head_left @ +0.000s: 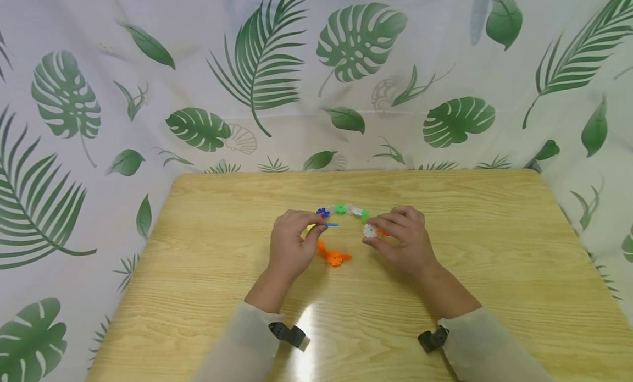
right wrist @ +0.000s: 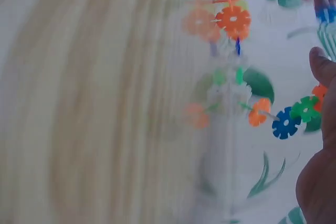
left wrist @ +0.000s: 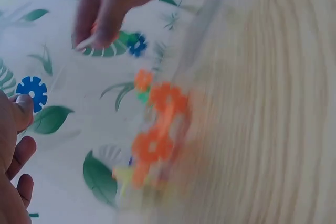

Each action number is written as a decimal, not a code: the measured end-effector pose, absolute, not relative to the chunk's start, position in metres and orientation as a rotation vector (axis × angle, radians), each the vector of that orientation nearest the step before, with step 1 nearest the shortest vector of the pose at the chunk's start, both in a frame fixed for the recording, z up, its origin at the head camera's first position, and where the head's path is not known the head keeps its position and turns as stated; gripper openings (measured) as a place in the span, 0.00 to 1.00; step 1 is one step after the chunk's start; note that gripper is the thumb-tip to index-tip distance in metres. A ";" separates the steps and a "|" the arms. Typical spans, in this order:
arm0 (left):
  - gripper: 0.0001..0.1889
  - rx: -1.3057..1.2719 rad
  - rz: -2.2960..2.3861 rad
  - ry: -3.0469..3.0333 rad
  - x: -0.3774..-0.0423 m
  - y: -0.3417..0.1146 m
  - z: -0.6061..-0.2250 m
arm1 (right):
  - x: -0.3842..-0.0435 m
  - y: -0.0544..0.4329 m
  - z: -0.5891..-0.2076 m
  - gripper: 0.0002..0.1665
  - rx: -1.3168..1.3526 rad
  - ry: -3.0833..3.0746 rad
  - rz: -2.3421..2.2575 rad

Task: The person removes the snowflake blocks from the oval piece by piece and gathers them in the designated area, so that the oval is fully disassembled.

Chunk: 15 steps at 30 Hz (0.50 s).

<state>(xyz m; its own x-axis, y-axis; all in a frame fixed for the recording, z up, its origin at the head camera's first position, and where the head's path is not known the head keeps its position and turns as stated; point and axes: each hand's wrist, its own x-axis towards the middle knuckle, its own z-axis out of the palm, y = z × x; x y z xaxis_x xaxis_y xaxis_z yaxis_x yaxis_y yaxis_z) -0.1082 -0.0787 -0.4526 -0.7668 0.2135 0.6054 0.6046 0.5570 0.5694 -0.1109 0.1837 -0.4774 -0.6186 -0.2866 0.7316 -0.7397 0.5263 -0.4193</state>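
Observation:
My left hand (head_left: 295,239) pinches a single blue notched plastic disc (left wrist: 31,94) between thumb and fingers; the disc stands nearly edge-on in the head view. Opposite it, my right hand (head_left: 406,238) pinches a white notched disc (head_left: 370,231). A chain of interlocked notched discs curves between the hands. It has orange discs (head_left: 334,258) at the near left, then yellow, a dark blue disc (head_left: 323,212), a green disc (head_left: 340,208) and white ones. Further along, a blue disc (right wrist: 286,123), a green disc (right wrist: 305,108) and an orange one lead to my right hand, which hides that end.
The chain lies on a wood-grain table (head_left: 198,294). A white cloth with green leaves (head_left: 277,52) hangs behind and at the sides. Each sleeve cuff carries a black wrist camera (head_left: 288,333). Light glares off the table near the left cuff.

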 end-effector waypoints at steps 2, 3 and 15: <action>0.02 -0.598 -1.141 -2.328 -0.112 -0.090 -0.451 | -0.111 0.188 -0.478 0.25 0.785 -2.175 1.018; 0.02 -0.566 -1.156 -2.349 -0.113 -0.095 -0.451 | -0.111 0.190 -0.479 0.25 0.779 -2.175 1.031; 0.10 0.004 -1.346 -2.554 -0.122 -0.169 -0.462 | -0.109 0.194 -0.476 0.26 0.834 -2.091 1.035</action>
